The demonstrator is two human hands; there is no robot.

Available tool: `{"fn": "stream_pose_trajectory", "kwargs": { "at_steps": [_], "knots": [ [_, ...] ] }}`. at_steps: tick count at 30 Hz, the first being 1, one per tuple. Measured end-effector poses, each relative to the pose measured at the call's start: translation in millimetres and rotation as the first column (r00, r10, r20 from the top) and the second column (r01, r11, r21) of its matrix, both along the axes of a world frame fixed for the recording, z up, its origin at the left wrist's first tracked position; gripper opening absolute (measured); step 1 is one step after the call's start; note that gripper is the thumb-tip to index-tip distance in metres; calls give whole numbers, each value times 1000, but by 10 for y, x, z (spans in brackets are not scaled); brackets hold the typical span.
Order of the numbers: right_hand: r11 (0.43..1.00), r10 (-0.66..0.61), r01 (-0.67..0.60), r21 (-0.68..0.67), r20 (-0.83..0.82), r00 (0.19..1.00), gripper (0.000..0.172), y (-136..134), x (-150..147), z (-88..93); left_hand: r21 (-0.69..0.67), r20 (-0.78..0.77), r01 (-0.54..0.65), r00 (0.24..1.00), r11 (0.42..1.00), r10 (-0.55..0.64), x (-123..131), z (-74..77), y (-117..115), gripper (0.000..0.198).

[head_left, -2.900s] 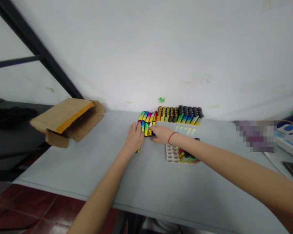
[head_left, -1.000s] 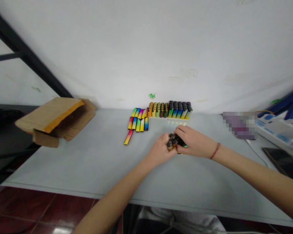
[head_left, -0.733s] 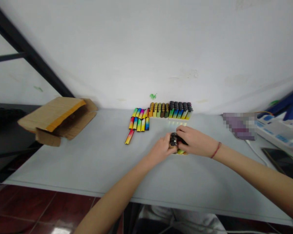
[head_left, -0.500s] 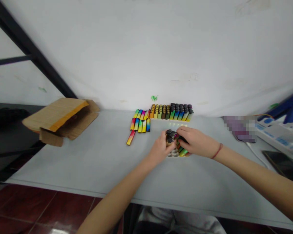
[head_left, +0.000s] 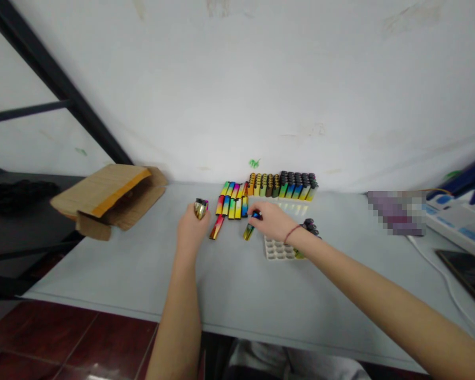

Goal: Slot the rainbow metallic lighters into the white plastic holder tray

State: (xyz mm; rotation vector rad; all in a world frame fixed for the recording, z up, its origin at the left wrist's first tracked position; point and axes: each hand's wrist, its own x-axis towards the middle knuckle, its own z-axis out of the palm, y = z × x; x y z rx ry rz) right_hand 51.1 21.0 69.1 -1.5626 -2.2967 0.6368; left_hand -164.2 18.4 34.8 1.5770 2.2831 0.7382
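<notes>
My left hand (head_left: 192, 226) is closed around a small bunch of lighters (head_left: 200, 210), their shiny ends showing above the fingers. My right hand (head_left: 268, 217) pinches one blue-to-yellow lighter (head_left: 248, 231), tilted low over the table; whether it touches the surface I cannot tell. Between the hands, a red-and-yellow lighter (head_left: 217, 228) lies slanted below two rows of lying rainbow lighters (head_left: 232, 207). Under my right forearm is a white tray (head_left: 275, 249) with oval holes, bare on its left; black-topped lighters (head_left: 310, 227) stand at its right, partly hidden by the arm.
Against the wall stand a block of gold-topped lighters (head_left: 264, 184) and a block of black-topped ones (head_left: 298, 184). An opened cardboard box (head_left: 106, 192) lies at the left. On the right are a phone (head_left: 465, 274), a white cable (head_left: 431, 261) and a white plastic rack (head_left: 455, 216).
Both hands have moved left from the white tray, uncovering its holes. The left now holds its lighters left of the lying rows; the right has one lighter out over the table.
</notes>
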Motion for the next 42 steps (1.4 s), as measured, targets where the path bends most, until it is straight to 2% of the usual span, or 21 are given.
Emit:
{"fn": "stream_pose_trajectory", "kwargs": {
  "at_steps": [2,5,9,12,16,21,26,28,32,37,40,42],
  "knots": [
    [999,-38,39,-36,6,999,22,55,-211,-120,-104,-81,-29,997,994,21,-93,-32,13,27],
    [993,-97,98,-69,21,995,33,86,-375,-300,-174,-153,62,984,983,-89,-92,-99,16,25],
    [989,-127,128,-77,24,992,34,63,-376,-443,-197,-218,137,959,971,-179,23,-153,-10,30],
    [989,-133,134,-58,19,991,34,23,-340,-480,-206,-214,149,958,967,-193,113,-143,-47,40],
    [991,-126,126,-34,8,992,31,-61,-339,-491,-221,-214,135,960,966,-183,231,-111,-97,50],
    [994,-106,106,9,22,994,31,-155,-372,-504,-148,-225,174,953,974,-205,292,-118,-119,44],
    [998,-55,55,-6,51,997,33,-212,-399,-499,-182,-183,31,981,983,-65,226,-83,-120,53],
    [999,-36,36,-1,54,998,32,-238,-400,-491,-159,-190,8,981,987,-39,200,-69,-124,50],
    [1000,-5,5,4,63,998,26,-259,-378,-493,-154,-200,18,979,988,-49,176,-97,-122,36],
    [997,-68,66,40,71,995,26,-232,-407,-480,-98,-253,116,958,988,-137,194,-209,-81,44],
    [993,-44,33,115,100,994,25,-342,-411,-376,-76,-291,174,938,982,-189,254,-271,-75,41],
    [979,-39,13,206,122,992,26,-490,-322,-260,-62,-314,134,938,989,-146,327,-306,-94,43]
  ]
}}
